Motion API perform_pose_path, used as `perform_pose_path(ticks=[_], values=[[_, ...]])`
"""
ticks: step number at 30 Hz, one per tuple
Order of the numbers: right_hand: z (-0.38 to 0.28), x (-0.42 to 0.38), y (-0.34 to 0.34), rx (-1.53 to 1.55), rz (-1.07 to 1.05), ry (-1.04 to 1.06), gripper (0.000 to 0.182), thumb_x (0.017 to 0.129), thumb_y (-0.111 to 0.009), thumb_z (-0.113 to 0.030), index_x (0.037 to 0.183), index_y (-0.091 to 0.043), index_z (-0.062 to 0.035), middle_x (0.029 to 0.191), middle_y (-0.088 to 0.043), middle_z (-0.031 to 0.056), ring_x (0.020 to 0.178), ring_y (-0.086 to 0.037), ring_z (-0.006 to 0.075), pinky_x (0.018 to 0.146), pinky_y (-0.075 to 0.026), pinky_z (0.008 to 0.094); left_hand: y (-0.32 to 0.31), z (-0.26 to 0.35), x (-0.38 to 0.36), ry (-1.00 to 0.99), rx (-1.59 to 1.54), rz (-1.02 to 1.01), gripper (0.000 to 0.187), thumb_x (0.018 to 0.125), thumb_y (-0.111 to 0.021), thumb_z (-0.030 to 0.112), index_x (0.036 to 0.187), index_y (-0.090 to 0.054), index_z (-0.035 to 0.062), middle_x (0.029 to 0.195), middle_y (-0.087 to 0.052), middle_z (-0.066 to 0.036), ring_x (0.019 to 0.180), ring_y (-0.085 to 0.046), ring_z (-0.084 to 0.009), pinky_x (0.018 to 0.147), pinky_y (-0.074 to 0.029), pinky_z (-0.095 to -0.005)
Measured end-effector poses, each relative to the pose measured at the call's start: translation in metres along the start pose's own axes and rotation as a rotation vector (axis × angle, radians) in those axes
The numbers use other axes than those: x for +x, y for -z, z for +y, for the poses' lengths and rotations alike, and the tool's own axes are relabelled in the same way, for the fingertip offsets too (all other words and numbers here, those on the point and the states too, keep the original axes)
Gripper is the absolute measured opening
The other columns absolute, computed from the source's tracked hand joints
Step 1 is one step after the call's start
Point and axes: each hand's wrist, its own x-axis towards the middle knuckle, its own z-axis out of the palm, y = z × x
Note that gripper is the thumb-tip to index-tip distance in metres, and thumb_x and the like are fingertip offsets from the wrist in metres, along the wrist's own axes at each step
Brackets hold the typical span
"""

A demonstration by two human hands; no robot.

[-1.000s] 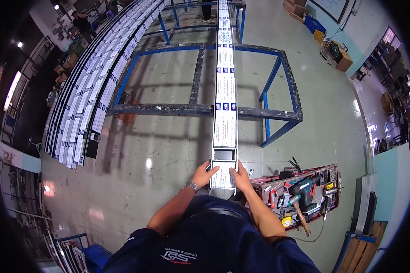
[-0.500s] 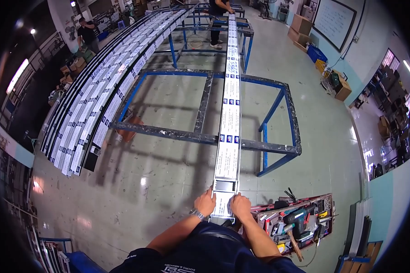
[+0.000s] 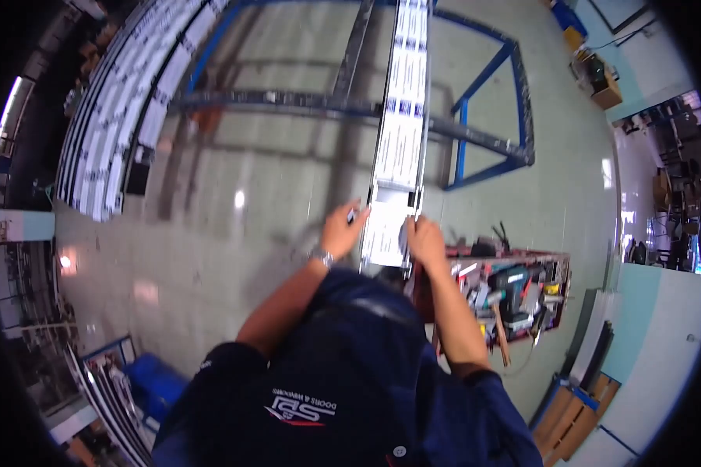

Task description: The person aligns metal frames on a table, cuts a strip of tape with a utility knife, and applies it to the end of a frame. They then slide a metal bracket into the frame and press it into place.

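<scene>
From my remote station, I judge the step in hand to be work at the near end of the long, rectangular, white-filmed profile [image 3: 401, 148], which runs far over the dark-topped, blue-legged metal frame [image 3: 288, 100]. The left hand [image 3: 343, 232] has thumb and fingers apart by its left edge (a small dark item shows there, too blurred to name); I cannot tell whether it pinches anything. The right hand [image 3: 427, 243] curls at the right edge, its grip unclear to me. The next move, I think, calls for even, steady handling. Glossy grey-green floor [image 3: 234, 171] lies below; an open dark-red toolbox [image 3: 422, 294] sits near right, stacked white-wrapped profiles [image 3: 121, 117] far left.
</scene>
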Motion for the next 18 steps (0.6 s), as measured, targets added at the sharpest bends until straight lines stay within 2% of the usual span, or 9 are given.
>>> perform_pose_path(ticks=[1, 2, 3, 5, 6, 7, 10, 15, 18], values=[[0.001, -0.003, 0.004, 0.052, 0.018, 0.025, 0.043, 0.098, -0.052, -0.037, 0.094, -0.063, 0.0053, 0.08, -0.062, 0.0348, 0.085, -0.061, 0.0524, 0.079, -0.05, 0.0569, 0.002, -0.006, -0.002, 0.0, -0.017, -0.035, 0.051, 0.091, -0.067, 0.043, 0.123, -0.065, 0.0035, 0.11, -0.069, -0.021, 0.102, -0.066, -0.0368, 0.09, -0.05, -0.0407], [0.003, -0.007, 0.007, 0.118, -0.072, -0.022, 0.046, 0.098, -0.053, -0.038, 0.117, -0.063, 0.0029, 0.092, -0.068, 0.0307, 0.087, -0.066, 0.0483, 0.078, -0.051, 0.0535, 0.006, -0.009, -0.003, 0.025, -0.024, -0.093, 0.048, 0.093, -0.065, 0.041, 0.124, -0.065, 0.0052, 0.112, -0.069, -0.02, 0.105, -0.065, -0.0359, 0.091, -0.05, -0.0401], [0.011, -0.015, 0.003, 0.111, -0.099, -0.016, 0.046, 0.098, -0.053, -0.038, 0.117, -0.063, 0.0029, 0.092, -0.068, 0.0307, 0.087, -0.066, 0.0483, 0.078, -0.051, 0.0535, 0.01, -0.007, -0.005, 0.051, -0.028, -0.082, 0.048, 0.093, -0.065, 0.041, 0.124, -0.065, 0.0052, 0.112, -0.069, -0.02, 0.105, -0.065, -0.0359, 0.091, -0.05, -0.0401], [0.03, -0.04, -0.001, 0.59, -0.093, 0.007, 0.062, 0.098, -0.054, -0.038, 0.144, -0.044, 0.0023, 0.12, -0.064, 0.0309, 0.115, -0.062, 0.0427, 0.099, -0.048, 0.0437, 0.018, 0.006, -0.005, 0.215, -0.126, -0.216, 0.047, 0.093, -0.064, 0.04, 0.125, -0.065, 0.0056, 0.114, -0.069, -0.019, 0.107, -0.066, -0.0349, 0.093, -0.049, -0.0397], [0.039, -0.058, 0.006, 0.683, -0.211, 0.015, 0.083, 0.092, -0.062, -0.049, 0.152, -0.031, -0.0001, 0.143, -0.05, 0.0274, 0.134, -0.049, 0.0367, 0.112, -0.037, 0.0407, 0.022, 0.006, -0.006, 0.215, -0.173, -0.242, 0.045, 0.092, -0.063, 0.03, 0.128, -0.063, 0.0043, 0.122, -0.067, -0.019, 0.114, -0.063, -0.0342, 0.099, -0.047, -0.0387], [0.046, -0.072, 0.003, 0.674, -0.228, -0.001, 0.083, 0.092, -0.062, -0.049, 0.152, -0.031, -0.0001, 0.143, -0.05, 0.0274, 0.134, -0.049, 0.0367, 0.112, -0.037, 0.0407, 0.023, -0.002, -0.008, 0.237, -0.183, -0.247, 0.045, 0.092, -0.063, 0.03, 0.128, -0.063, 0.0043, 0.122, -0.067, -0.019, 0.114, -0.063, -0.0342, 0.099, -0.047, -0.0387], [0.054, -0.096, 0.0, 0.453, -0.197, 0.288, 0.121, 0.07, -0.08, -0.062, 0.156, -0.02, -0.0011, 0.154, -0.035, 0.0259, 0.142, -0.038, 0.0379, 0.116, -0.031, 0.042, 0.044, -0.017, -0.013, -0.276, -0.187, -0.444, 0.064, 0.078, -0.062, 0.013, 0.139, -0.051, -0.0005, 0.14, -0.055, -0.02, 0.13, -0.052, -0.0334, 0.111, -0.038, -0.0376], [0.018, -0.102, 0.002, 0.352, -0.073, 0.243, 0.094, 0.08, -0.08, -0.034, 0.152, -0.031, 0.0017, 0.138, -0.053, 0.0279, 0.129, -0.054, 0.0367, 0.107, -0.042, 0.0392, 0.059, 0.01, -0.046, -0.383, -0.001, -0.492, 0.078, 0.075, -0.077, 0.025, 0.143, -0.047, 0.0022, 0.144, -0.051, -0.017, 0.125, -0.056, -0.0328, 0.106, -0.044, -0.0387], [0.001, -0.095, 0.008, 0.366, -0.051, 0.135, 0.081, 0.083, -0.077, -0.02, 0.149, -0.036, 0.003, 0.124, -0.063, 0.0268, 0.113, -0.064, 0.0352, 0.094, -0.05, 0.0376, 0.049, 0.019, -0.047, -0.407, 0.335, -0.291, 0.087, 0.068, -0.084, 0.046, 0.139, -0.051, 0.0075, 0.137, -0.058, -0.008, 0.097, -0.069, -0.0291, 0.08, -0.057, -0.0392]])
